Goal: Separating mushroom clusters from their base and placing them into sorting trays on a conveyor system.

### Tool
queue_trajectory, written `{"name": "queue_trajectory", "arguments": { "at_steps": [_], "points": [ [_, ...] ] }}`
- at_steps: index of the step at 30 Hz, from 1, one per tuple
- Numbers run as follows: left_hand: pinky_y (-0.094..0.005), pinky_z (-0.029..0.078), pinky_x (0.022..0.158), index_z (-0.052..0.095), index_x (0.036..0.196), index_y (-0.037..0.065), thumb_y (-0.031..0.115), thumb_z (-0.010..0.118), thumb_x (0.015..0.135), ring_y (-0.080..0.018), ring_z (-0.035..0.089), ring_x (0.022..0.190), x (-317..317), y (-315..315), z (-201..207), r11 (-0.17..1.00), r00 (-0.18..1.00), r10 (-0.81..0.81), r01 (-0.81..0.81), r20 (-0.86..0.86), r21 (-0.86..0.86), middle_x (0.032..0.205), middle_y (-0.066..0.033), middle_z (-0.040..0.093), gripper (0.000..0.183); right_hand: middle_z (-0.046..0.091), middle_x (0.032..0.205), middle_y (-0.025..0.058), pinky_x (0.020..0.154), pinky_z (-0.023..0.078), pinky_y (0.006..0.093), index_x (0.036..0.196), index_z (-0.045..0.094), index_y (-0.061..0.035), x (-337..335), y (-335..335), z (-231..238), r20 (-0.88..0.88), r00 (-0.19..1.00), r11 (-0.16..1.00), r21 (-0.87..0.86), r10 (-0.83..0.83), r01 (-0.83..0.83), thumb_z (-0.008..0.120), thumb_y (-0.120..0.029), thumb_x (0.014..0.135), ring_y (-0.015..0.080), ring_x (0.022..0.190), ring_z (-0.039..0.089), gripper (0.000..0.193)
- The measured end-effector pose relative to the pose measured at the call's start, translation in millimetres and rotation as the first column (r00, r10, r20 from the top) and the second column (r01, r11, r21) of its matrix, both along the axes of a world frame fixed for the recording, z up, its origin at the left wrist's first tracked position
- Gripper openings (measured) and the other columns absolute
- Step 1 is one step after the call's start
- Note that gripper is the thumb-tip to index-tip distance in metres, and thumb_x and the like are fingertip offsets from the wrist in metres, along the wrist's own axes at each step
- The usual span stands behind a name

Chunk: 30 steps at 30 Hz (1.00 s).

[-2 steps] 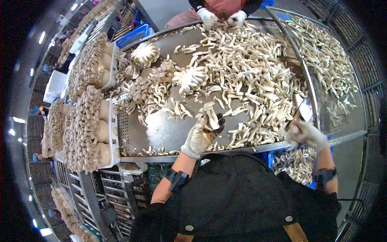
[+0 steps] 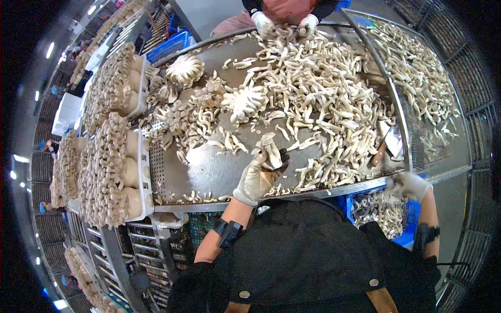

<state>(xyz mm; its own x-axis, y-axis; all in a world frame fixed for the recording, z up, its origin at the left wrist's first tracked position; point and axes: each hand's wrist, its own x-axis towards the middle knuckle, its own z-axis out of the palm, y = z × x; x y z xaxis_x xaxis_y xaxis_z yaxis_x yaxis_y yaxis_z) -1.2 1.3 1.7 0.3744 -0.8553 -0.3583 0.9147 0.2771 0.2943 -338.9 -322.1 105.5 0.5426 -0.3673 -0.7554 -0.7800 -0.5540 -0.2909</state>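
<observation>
My left hand [image 2: 257, 177], in a pale glove with dark fingertips, is closed round a small clump of mushrooms [image 2: 270, 151] above the metal table's near edge. Blurred by motion, my gloved right hand [image 2: 409, 186] is above the blue crate [image 2: 412, 219], just off the table's near right corner; its fingers cannot be made out. A cleaver with a wooden handle [image 2: 379, 155] and a broad shiny blade [image 2: 394, 142] lies on the table beyond that hand. Loose mushrooms [image 2: 334, 104] are heaped between the two hands and toward the far side.
Large mushroom clusters [image 2: 245, 104] lie left of the heap. White crates [image 2: 144, 177] of mushroom blocks stand at the left. A mesh-bottomed tray [image 2: 417, 78] with mushrooms adjoins the right side. Across the table, another person's gloved hands [image 2: 307, 25] handle mushrooms.
My right hand has moved right and toward me, away from the cleaver, whose handle now shows fully. My left hand keeps its hold on the mushrooms.
</observation>
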Motion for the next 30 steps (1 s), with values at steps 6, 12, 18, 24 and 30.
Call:
{"name": "queue_trajectory", "arguments": {
  "at_steps": [6,12,18,24,30],
  "points": [
    [-0.0336,0.045,0.095,0.047,0.127,0.012,0.015,0.064,0.082,-0.0207,0.056,0.109,23.0,19.3,5.9,0.996,0.966,-0.075,0.082,0.247,-0.020,0.120,-0.0050,0.056,0.049,0.061,0.100,0.0158,0.082,0.048,0.0325,0.123,0.049,-0.0004,140.0,141.9,-39.2,0.442,0.785,0.877,0.406,-0.435,0.257,0.070,-0.025,0.080,0.0235,0.090,0.059,0.054],
    [-0.0248,0.038,0.098,0.039,0.135,0.007,-0.004,0.059,0.074,-0.0113,0.045,0.116,48.1,74.1,-19.8,0.996,0.952,-0.087,0.093,0.294,-0.009,0.129,-0.0006,0.045,0.065,0.052,0.092,0.0078,0.066,0.046,0.0287,0.095,0.052,0.0020,283.5,245.0,-98.2,0.462,0.571,0.661,0.724,-0.679,0.199,0.066,-0.017,0.082,0.0125,0.080,0.053,0.026],
    [-0.0260,0.047,0.081,0.049,0.117,0.012,-0.002,0.055,0.084,-0.0124,0.056,0.096,80.9,130.2,-47.9,0.980,0.993,-0.017,-0.007,0.117,0.200,0.108,0.0002,0.056,0.037,0.057,0.099,0.0104,0.074,0.049,0.0286,0.108,0.052,0.0015,343.2,282.5,-99.8,0.403,0.604,0.547,0.835,-0.688,0.066,0.066,0.000,0.076,0.0170,0.087,0.058,0.035],
    [-0.0262,0.050,0.080,0.052,0.109,0.008,0.010,0.059,0.091,-0.0122,0.058,0.091,119.2,194.4,-74.3,0.905,0.969,0.088,-0.174,0.229,0.387,0.096,-0.0015,0.057,0.020,0.061,0.099,0.0214,0.080,0.048,0.0398,0.106,0.057,0.0008,404.4,263.3,-154.7,0.792,0.509,0.846,-0.016,0.336,-0.533,0.067,-0.033,0.080,0.0326,0.090,0.061,0.044],
    [-0.0241,0.049,0.080,0.054,0.106,0.006,0.003,0.056,0.091,-0.0116,0.058,0.095,139.1,210.9,-67.3,0.943,0.973,0.195,-0.220,0.122,0.250,0.100,-0.0020,0.057,0.016,0.064,0.095,0.0223,0.080,0.048,0.0453,0.094,0.061,-0.0019,489.6,280.4,-186.6,0.349,0.907,0.891,-0.450,0.235,-0.058,0.062,-0.031,0.082,0.0354,0.089,0.062,0.032]
  ]
}}
